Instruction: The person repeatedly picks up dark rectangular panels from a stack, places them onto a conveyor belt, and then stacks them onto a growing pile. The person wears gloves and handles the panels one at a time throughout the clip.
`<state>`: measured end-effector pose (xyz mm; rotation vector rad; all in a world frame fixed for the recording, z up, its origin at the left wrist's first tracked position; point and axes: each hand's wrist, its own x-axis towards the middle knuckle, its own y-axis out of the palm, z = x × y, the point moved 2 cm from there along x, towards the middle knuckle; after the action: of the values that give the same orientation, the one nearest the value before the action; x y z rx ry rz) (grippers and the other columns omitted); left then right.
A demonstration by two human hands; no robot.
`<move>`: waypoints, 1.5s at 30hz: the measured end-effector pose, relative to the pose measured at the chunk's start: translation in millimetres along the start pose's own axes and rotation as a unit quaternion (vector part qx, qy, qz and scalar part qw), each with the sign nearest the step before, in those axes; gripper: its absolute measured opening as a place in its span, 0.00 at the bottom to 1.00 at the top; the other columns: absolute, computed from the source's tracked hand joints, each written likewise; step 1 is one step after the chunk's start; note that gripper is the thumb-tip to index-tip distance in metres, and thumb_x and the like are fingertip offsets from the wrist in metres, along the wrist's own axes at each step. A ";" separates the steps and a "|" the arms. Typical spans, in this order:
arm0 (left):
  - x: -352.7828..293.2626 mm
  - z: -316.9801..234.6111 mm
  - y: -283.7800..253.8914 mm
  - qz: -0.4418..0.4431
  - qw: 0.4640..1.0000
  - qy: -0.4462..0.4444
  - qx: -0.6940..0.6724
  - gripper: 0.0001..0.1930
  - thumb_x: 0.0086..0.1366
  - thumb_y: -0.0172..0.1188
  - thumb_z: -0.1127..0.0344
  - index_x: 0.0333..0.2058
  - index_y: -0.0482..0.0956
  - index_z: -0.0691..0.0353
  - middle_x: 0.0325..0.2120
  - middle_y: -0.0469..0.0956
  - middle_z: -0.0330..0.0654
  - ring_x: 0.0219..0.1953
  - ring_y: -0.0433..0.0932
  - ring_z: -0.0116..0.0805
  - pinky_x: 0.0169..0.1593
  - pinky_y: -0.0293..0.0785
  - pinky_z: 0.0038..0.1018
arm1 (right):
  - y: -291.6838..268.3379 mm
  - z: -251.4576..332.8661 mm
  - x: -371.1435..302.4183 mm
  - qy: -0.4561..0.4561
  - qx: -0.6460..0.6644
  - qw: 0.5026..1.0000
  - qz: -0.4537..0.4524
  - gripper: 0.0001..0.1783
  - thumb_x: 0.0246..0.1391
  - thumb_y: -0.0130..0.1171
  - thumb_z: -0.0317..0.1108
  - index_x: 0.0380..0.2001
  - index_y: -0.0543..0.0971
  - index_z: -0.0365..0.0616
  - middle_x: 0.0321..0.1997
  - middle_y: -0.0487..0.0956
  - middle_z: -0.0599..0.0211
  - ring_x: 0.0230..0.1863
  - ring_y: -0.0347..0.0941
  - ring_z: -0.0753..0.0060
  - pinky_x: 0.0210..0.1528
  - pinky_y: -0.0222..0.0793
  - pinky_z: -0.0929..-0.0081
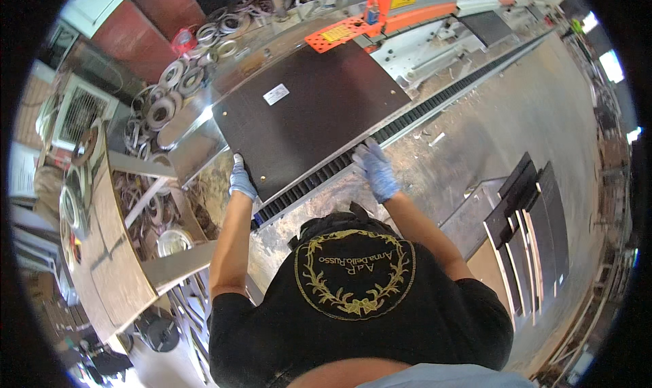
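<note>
A large dark brown panel (316,109) lies flat on the edge-banding machine, bearing a white label (276,94) and small brass-coloured fittings near its corners. My left hand (242,179), in a blue-and-white glove, is at the panel's near left corner, with its fingers along the left edge. My right hand (375,171), gloved the same way, is by the panel's near edge over the black roller track (401,124). Its fingers are stretched out and hold nothing. An orange guard plate (336,34) reaches over the panel's far edge.
Several dark panels (533,232) with pale edges lie stacked at the right. Rolls of edge-banding tape (161,113) crowd the left, beside a curved wooden shelf (109,252). The machine's orange rail (421,18) runs along the back. A small pale scrap (437,139) lies beyond the track.
</note>
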<state>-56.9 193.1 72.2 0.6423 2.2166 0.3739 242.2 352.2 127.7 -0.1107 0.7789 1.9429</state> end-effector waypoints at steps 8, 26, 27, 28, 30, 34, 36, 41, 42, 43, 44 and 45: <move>-1.0 0.5 36.8 0.020 1.000 0.007 0.014 0.30 0.62 0.37 0.42 0.53 0.62 0.58 0.51 0.67 0.43 0.50 0.67 0.46 0.54 0.61 0.42 | 37.4 9.0 12.5 -0.003 0.051 0.998 0.040 0.38 0.47 0.58 0.42 0.59 0.55 0.46 0.55 0.65 0.64 0.57 0.58 0.65 0.57 0.53 0.66; 12.9 6.5 59.1 0.082 0.996 -0.021 0.030 0.32 0.62 0.30 0.41 0.57 0.56 0.57 0.56 0.60 0.43 0.56 0.59 0.48 0.58 0.55 0.44 | 30.1 32.1 19.7 0.000 0.067 0.998 0.017 0.29 0.46 0.57 0.48 0.51 0.68 0.49 0.53 0.68 0.70 0.56 0.57 0.69 0.57 0.54 0.71; 13.0 7.5 60.2 0.092 0.995 -0.026 0.031 0.33 0.62 0.29 0.40 0.57 0.56 0.56 0.56 0.59 0.43 0.56 0.58 0.48 0.58 0.55 0.45 | 28.6 34.7 19.5 0.008 0.075 0.997 0.022 0.29 0.46 0.57 0.48 0.51 0.68 0.50 0.52 0.68 0.71 0.54 0.58 0.70 0.56 0.54 0.72; 13.0 8.3 61.2 0.103 0.994 -0.032 0.031 0.33 0.61 0.28 0.39 0.58 0.55 0.56 0.57 0.58 0.43 0.57 0.57 0.49 0.58 0.54 0.45 | 27.7 37.5 19.9 0.016 0.083 0.996 0.027 0.29 0.46 0.58 0.48 0.51 0.68 0.51 0.52 0.68 0.72 0.53 0.59 0.70 0.55 0.55 0.73; 15.5 8.7 59.4 0.105 0.992 -0.056 0.030 0.34 0.61 0.27 0.39 0.58 0.55 0.56 0.57 0.58 0.43 0.57 0.57 0.49 0.58 0.54 0.45 | 26.6 36.7 25.4 0.040 0.097 0.994 0.017 0.28 0.45 0.59 0.49 0.50 0.69 0.54 0.51 0.68 0.75 0.51 0.60 0.72 0.52 0.57 0.76; 0.4 10.0 82.7 0.095 0.992 -0.080 0.034 0.33 0.61 0.26 0.40 0.57 0.56 0.56 0.57 0.58 0.44 0.57 0.57 0.50 0.59 0.53 0.45 | 22.2 34.5 35.7 0.033 0.077 0.996 -0.008 0.22 0.46 0.57 0.50 0.45 0.73 0.58 0.38 0.71 0.78 0.36 0.62 0.83 0.46 0.59 0.81; 4.8 9.5 85.2 0.101 0.991 -0.082 0.040 0.32 0.62 0.26 0.41 0.57 0.58 0.57 0.56 0.59 0.45 0.56 0.58 0.50 0.58 0.54 0.45 | 23.3 43.6 35.9 0.056 0.080 0.995 0.001 0.22 0.46 0.56 0.51 0.45 0.73 0.59 0.35 0.70 0.80 0.31 0.60 0.86 0.45 0.59 0.82; 11.8 14.9 106.2 0.143 0.985 -0.069 0.065 0.32 0.61 0.26 0.41 0.56 0.60 0.55 0.55 0.61 0.43 0.56 0.59 0.49 0.58 0.55 0.44 | 12.1 49.2 47.6 0.041 0.103 0.992 -0.055 0.24 0.41 0.59 0.53 0.41 0.74 0.57 0.35 0.73 0.76 0.32 0.63 0.83 0.40 0.57 0.78; 9.9 17.1 111.2 0.157 0.982 -0.074 0.077 0.32 0.61 0.26 0.42 0.56 0.60 0.55 0.55 0.61 0.43 0.56 0.59 0.49 0.58 0.56 0.44 | 20.7 78.0 15.5 -0.008 0.124 0.992 0.018 0.26 0.41 0.59 0.52 0.43 0.73 0.52 0.41 0.74 0.70 0.38 0.67 0.77 0.42 0.57 0.75; 14.8 19.2 112.6 0.172 0.978 -0.074 0.091 0.32 0.61 0.26 0.42 0.56 0.60 0.55 0.55 0.61 0.43 0.56 0.60 0.49 0.57 0.57 0.44 | 11.9 58.8 47.9 0.045 0.096 0.994 0.017 0.36 0.43 0.57 0.54 0.53 0.66 0.49 0.63 0.56 0.63 0.65 0.40 0.64 0.63 0.33 0.61; 19.8 24.0 118.0 0.191 0.972 -0.077 0.110 0.32 0.61 0.25 0.42 0.56 0.60 0.55 0.55 0.62 0.43 0.55 0.60 0.49 0.57 0.58 0.45 | 5.2 57.2 59.2 0.005 0.104 0.994 0.042 0.36 0.43 0.57 0.55 0.53 0.66 0.48 0.63 0.56 0.63 0.66 0.40 0.64 0.63 0.34 0.62; 26.0 27.3 128.1 0.179 0.974 -0.093 0.100 0.32 0.60 0.28 0.42 0.56 0.60 0.55 0.54 0.62 0.43 0.55 0.61 0.48 0.56 0.58 0.45 | -1.4 57.9 68.8 -0.035 0.109 0.991 0.068 0.35 0.43 0.56 0.55 0.53 0.66 0.48 0.63 0.55 0.63 0.66 0.40 0.64 0.62 0.35 0.62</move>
<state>-9.2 315.3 96.9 1.1470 1.9712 0.2583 223.5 438.4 145.6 0.1451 0.9667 1.9640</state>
